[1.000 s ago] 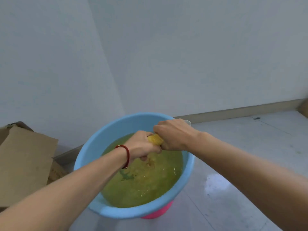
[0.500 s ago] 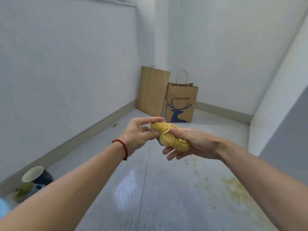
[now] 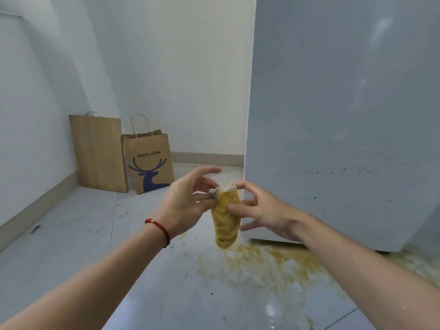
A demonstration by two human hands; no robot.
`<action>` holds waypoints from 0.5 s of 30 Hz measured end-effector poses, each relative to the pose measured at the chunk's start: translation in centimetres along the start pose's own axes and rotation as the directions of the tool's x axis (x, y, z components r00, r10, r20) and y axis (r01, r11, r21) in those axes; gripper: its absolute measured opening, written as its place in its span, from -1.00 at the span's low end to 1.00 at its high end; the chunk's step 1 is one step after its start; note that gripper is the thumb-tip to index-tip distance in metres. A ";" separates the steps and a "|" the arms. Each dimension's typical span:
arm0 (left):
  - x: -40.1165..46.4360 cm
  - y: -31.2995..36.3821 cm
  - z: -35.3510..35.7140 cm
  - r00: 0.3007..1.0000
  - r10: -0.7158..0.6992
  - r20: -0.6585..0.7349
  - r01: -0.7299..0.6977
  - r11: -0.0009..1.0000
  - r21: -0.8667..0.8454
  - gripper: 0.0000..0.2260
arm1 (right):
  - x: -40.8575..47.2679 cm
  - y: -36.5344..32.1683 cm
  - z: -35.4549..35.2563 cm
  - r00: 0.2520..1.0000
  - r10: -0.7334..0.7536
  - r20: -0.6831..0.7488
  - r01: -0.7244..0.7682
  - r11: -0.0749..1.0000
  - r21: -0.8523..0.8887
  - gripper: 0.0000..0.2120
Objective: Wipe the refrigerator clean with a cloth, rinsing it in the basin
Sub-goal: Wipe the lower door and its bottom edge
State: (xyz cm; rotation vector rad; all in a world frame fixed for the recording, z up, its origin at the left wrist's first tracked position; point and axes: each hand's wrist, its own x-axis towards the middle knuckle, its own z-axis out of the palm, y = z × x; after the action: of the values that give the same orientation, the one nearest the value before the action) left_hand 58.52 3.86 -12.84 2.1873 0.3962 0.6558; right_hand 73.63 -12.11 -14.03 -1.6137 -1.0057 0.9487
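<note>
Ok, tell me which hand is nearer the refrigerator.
Right. The right hand is just in front of the refrigerator's lower left edge; the left hand is farther left, across the yellow cloth.

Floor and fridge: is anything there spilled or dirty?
Yes. A yellow spill is smeared over the floor at the fridge's base, and dark specks dot the fridge side. The cloth held in both hands is stained yellow too.
</note>
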 end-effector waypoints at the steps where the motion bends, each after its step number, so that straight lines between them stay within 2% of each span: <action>1: -0.1 0.4 0.8 1.000 0.017 -0.010 -0.017 1.000 0.004 -0.48 | -0.6 0.1 -0.9 0.999 -0.023 -0.032 0.022 1.000 -0.019 -0.64; 4: 0.4 2.0 3.4 0.997 0.016 -0.073 -0.018 1.000 -0.023 -0.60 | -2.8 0.6 -4.5 0.978 -0.095 -0.185 0.080 0.993 -0.084 -0.69; 7: 0.7 3.6 5.0 0.996 -0.069 -0.061 0.063 0.994 -0.092 -0.68 | -3.7 0.5 -6.9 0.967 -0.111 -0.231 0.105 0.994 -0.037 -0.68; 9: 0.9 4.7 5.9 0.979 -0.196 0.063 0.204 0.965 -0.167 -0.70 | -4.0 0.3 -7.9 0.961 -0.140 -0.237 0.136 0.990 -0.032 -0.60; 10: 0.8 5.3 6.1 0.946 -0.257 0.199 0.303 0.919 -0.251 -0.68 | -3.8 0.1 -8.0 0.955 -0.168 -0.246 0.164 0.986 -0.037 -0.59; 12: 0.7 6.3 6.9 0.851 -0.293 0.436 0.452 0.831 -0.323 -0.57 | -3.6 -0.6 -8.2 0.938 -0.245 -0.244 0.237 0.970 -0.062 -0.70; 13: 0.6 6.7 7.5 0.829 -0.291 0.478 0.470 0.825 -0.313 -0.51 | -3.5 -1.0 -8.4 0.936 -0.280 -0.213 0.270 0.960 -0.079 -0.78; 15: 0.7 7.8 8.5 0.850 -0.284 0.444 0.421 0.873 -0.248 -0.46 | -3.4 -1.6 -8.9 0.935 -0.332 -0.125 0.317 0.940 -0.126 -0.86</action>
State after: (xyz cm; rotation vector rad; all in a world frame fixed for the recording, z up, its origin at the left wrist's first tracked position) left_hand 64.44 -5.95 -11.19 1.7885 0.4271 0.0553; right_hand 80.33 -17.86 -10.09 -1.5153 -1.1916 0.5545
